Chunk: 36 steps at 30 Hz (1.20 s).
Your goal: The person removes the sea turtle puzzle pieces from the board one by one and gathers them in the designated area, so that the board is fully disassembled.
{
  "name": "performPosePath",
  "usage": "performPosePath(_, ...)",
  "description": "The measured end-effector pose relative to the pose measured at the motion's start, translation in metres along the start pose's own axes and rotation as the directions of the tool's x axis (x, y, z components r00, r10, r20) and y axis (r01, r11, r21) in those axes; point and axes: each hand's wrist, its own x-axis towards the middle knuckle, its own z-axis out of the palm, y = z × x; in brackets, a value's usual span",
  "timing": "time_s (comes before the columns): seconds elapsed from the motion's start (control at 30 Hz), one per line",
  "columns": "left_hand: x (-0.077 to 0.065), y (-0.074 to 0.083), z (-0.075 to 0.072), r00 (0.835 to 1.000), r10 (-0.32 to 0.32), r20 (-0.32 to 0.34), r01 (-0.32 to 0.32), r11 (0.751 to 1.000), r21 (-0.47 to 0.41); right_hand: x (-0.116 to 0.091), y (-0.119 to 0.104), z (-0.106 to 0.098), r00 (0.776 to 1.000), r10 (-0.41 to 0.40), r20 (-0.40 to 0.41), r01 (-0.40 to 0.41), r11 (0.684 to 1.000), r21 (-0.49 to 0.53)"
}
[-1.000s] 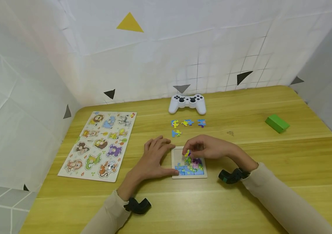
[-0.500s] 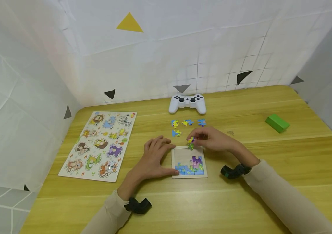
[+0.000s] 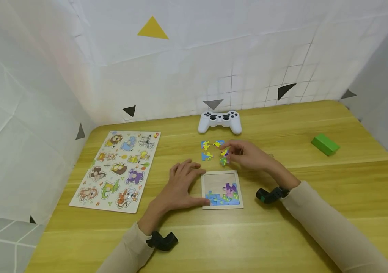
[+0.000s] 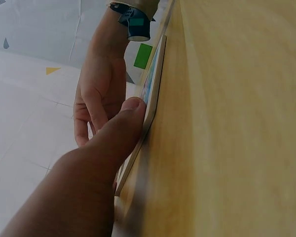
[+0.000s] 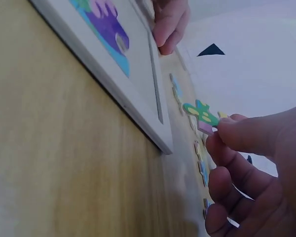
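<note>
A square wooden puzzle tray [image 3: 218, 179] lies on the table, several joined blue, pink and purple pieces along its bottom and lower right. My left hand [image 3: 178, 187] rests beside it, fingers spread, with the thumb [image 4: 123, 123] on its near left edge. Between thumb and fingertips my right hand [image 3: 248, 155] pinches a green, yellow and purple puzzle piece [image 5: 202, 116], held up beyond the tray's far edge. Loose puzzle pieces lie behind the tray: two at the left [image 3: 205, 145], and one [image 3: 218, 143] by the right fingertips. Another further right is hidden by the right hand.
A white game controller [image 3: 219, 122] lies at the back of the table, in front of the white cloth wall. An animal puzzle board [image 3: 117, 170] takes up the left side. At the right sits a green block [image 3: 325, 144].
My right hand has lifted the pinched piece away from inside the tray and carried it back toward the loose pieces. The left hand has kept its place on the tray.
</note>
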Motion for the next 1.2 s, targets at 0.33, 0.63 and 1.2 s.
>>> performPosePath(0.33,0.0,0.0,0.0,1.0,0.005,-0.006,-0.005,1.0,0.003,0.014,-0.003,0.004,1.0,-0.023,0.015,0.025,0.989,-0.145)
performPosePath(0.63,0.001,-0.001,0.001,1.0,0.002,0.005,-0.002,1.0,0.008,0.016,-0.004,0.007,0.999,0.014,0.047,-0.005,0.98,-0.199)
performPosePath(1.2,0.0,-0.001,0.001,1.0,0.006,-0.007,-0.006,1.0,-0.007,0.016,-0.005,0.012,0.999,-0.025,0.04,0.036,0.953,-0.3)
